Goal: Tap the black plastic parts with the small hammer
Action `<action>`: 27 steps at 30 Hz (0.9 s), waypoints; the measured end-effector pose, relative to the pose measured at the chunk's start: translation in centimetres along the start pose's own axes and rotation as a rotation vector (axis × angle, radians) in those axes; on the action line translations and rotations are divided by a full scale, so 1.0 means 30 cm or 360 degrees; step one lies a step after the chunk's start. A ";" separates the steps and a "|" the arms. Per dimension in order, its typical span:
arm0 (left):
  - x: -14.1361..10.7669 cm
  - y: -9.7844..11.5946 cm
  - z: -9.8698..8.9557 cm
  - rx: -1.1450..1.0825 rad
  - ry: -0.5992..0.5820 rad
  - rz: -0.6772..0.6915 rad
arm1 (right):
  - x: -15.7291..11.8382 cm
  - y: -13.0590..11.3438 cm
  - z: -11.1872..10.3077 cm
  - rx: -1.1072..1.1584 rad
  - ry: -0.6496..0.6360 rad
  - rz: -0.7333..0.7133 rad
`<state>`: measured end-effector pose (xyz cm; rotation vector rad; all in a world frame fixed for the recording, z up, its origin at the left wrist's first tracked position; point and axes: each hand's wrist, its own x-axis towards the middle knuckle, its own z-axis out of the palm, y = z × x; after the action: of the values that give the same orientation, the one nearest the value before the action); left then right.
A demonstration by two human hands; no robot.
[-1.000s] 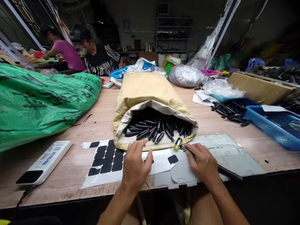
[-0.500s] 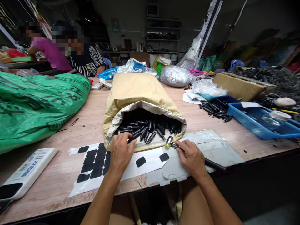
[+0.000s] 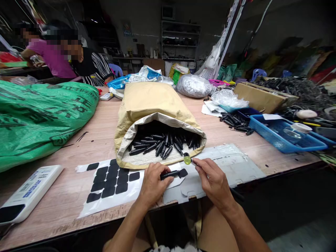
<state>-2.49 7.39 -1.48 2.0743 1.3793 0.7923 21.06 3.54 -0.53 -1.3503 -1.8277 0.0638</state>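
My left hand (image 3: 154,180) is closed on a slim black pen-shaped part (image 3: 172,174), held level just above the table near the bag's mouth. Its right end overlaps a black rounded-square sticker (image 3: 183,172); whether they touch I cannot tell. In my right hand (image 3: 214,176) is a small hammer with a yellow-green face (image 3: 187,160), its head left of my fingers and its dark handle running back under the hand. Many similar black parts (image 3: 162,143) lie inside the open tan sack (image 3: 157,98). A white backing sheet (image 3: 85,209) with black stickers lies left of my left hand.
A grey flattened sheet (image 3: 233,161) lies under my right hand. A green sack (image 3: 44,112) and a white power strip (image 3: 34,190) are at left. To the right stand a blue tray (image 3: 278,140) and loose black parts (image 3: 232,119). Two people sit at far left.
My left hand has come out from the sack's mouth, moving right and towards me with a black part. The hammer stays in my right hand, with its head shifted slightly. The view has shifted a little.
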 end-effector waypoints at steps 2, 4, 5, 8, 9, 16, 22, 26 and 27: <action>0.002 0.000 0.002 0.0000 0.0002 -0.0035 | -0.012 -0.053 0.002 0.0173 -0.0050 0.0036; 0.001 -0.003 0.005 0.0001 0.0008 -0.0044 | -0.028 -0.091 0.017 0.0238 -0.0116 0.0061; 0.000 -0.005 0.006 0.0007 0.0013 -0.0037 | -0.037 -0.103 0.027 0.0243 -0.0146 0.0070; -0.002 -0.011 0.008 0.0028 0.0036 0.0000 | -0.058 -0.116 0.054 0.0211 -0.0206 0.0086; -0.002 -0.013 0.008 0.0026 0.0044 0.0009 | -0.063 -0.117 0.058 0.0193 -0.0213 0.0089; 0.003 -0.022 0.012 -0.0001 0.0035 -0.0014 | -0.062 -0.156 0.044 0.0146 -0.0044 -0.0034; 0.003 -0.014 0.010 -0.0010 0.0040 -0.0054 | -0.088 -0.155 0.081 -0.0023 -0.0170 -0.0060; 0.004 -0.018 0.013 -0.0022 0.0042 -0.0058 | -0.077 -0.141 0.066 -0.0017 -0.0082 -0.0022; 0.005 -0.020 0.014 -0.0020 0.0044 -0.0056 | -0.073 -0.139 0.059 -0.0003 -0.0025 -0.0026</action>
<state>-2.54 7.70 -2.16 2.0312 1.4184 0.8156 16.86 0.76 -0.92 -1.3391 -1.8522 0.0643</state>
